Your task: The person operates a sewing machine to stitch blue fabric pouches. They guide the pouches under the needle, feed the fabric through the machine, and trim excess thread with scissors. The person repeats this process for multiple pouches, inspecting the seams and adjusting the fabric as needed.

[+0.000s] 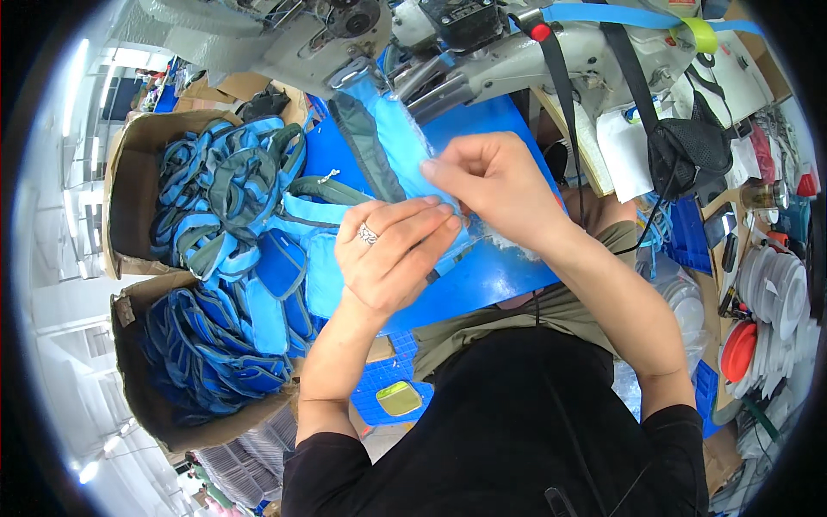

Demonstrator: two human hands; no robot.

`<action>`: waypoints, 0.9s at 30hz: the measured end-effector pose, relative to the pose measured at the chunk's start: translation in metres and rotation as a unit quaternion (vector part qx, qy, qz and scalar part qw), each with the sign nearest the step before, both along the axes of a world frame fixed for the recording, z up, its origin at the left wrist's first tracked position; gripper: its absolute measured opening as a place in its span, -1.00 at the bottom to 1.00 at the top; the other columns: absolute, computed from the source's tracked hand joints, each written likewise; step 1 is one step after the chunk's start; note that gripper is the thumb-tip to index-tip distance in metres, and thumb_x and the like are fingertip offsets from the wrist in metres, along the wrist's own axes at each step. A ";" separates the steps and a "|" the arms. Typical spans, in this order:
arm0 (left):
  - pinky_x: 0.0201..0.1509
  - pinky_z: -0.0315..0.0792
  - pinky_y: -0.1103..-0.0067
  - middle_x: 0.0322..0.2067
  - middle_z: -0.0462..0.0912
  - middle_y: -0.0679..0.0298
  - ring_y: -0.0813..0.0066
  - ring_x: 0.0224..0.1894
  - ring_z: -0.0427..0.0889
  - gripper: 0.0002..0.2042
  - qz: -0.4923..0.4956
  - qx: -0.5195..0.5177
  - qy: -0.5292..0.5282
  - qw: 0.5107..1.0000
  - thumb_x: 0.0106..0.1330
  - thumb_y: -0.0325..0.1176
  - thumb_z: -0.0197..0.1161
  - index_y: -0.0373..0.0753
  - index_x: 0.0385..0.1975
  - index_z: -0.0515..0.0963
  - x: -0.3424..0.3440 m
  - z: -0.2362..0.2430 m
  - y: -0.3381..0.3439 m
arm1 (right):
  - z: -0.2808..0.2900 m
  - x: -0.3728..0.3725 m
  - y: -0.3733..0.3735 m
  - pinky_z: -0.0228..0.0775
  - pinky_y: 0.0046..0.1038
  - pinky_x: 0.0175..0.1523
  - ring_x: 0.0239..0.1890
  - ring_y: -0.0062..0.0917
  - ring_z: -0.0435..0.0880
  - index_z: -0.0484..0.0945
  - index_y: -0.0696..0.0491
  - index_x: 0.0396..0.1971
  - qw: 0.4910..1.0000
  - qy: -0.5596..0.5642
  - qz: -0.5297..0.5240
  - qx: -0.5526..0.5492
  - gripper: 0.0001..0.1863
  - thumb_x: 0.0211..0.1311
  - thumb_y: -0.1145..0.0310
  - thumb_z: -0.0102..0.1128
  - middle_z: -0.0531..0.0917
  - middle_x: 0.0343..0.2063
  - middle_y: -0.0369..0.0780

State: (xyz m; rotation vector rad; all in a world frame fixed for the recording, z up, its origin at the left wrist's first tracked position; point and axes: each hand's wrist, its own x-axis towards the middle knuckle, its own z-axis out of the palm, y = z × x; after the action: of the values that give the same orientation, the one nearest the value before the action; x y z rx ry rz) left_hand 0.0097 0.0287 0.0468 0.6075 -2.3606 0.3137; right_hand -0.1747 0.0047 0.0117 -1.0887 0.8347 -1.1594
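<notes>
A light-blue fabric piece [401, 142] with a dark grey-green band along its left side runs from the sewing machine [465, 82] down to my hands. My left hand [388, 250], a ring on one finger, presses its bunched fingers on the lower part of this fabric. On the right edge of it, my right hand [495, 185] pinches with thumb and forefinger. The fingertips of both hands nearly meet, and they hide part of the fabric. Its upper end lies beneath the machine's head.
Two cardboard boxes [129, 185] at the left hold heaps of blue and grey sewn straps [224, 194] and dark-blue padded pieces [215, 349]. The blue table [508, 280] lies under my hands. Black straps with a mesh pouch [689, 151] hang at the right, near a cluttered shelf.
</notes>
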 end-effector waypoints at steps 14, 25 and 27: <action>0.02 0.51 0.34 -0.25 0.78 0.24 0.25 -0.12 0.75 -0.81 0.047 -0.074 0.077 0.993 0.08 -0.43 0.34 -0.21 -0.27 0.68 0.000 -0.008 -0.061 | 0.006 0.013 0.006 0.08 -0.58 -0.58 -0.64 -0.85 0.35 0.63 0.17 -0.56 0.998 -0.051 -0.042 -0.006 -0.70 0.32 0.31 0.34 0.51 -0.75 -0.41; 0.12 0.55 0.35 -0.16 0.79 0.08 0.23 -0.08 0.75 -0.73 0.079 0.009 0.147 0.986 0.08 -0.64 0.50 -0.34 -0.20 0.71 0.003 0.000 -0.050 | -0.012 0.014 -0.001 0.49 -0.44 -0.32 -0.41 -0.48 0.64 0.69 0.14 -0.25 0.969 0.082 -0.197 -0.124 -0.71 0.06 0.33 0.52 0.63 -0.46 -0.24; 0.11 0.54 0.35 -0.18 0.78 0.12 0.24 -0.09 0.76 -0.73 0.079 -0.021 0.088 0.993 0.05 -0.56 0.51 -0.30 -0.21 0.73 0.002 0.004 -0.046 | -0.016 0.017 -0.004 0.49 -0.44 -0.32 -0.43 -0.47 0.64 0.70 0.13 -0.27 0.968 0.080 -0.192 -0.143 -0.73 0.06 0.33 0.51 0.63 -0.48 -0.25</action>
State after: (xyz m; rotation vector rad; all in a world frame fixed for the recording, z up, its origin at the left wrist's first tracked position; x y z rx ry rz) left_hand 0.0120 -0.0176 0.0506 0.7710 -2.1363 0.3639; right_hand -0.1578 0.0003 -0.0045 -1.3066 1.0584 -1.5679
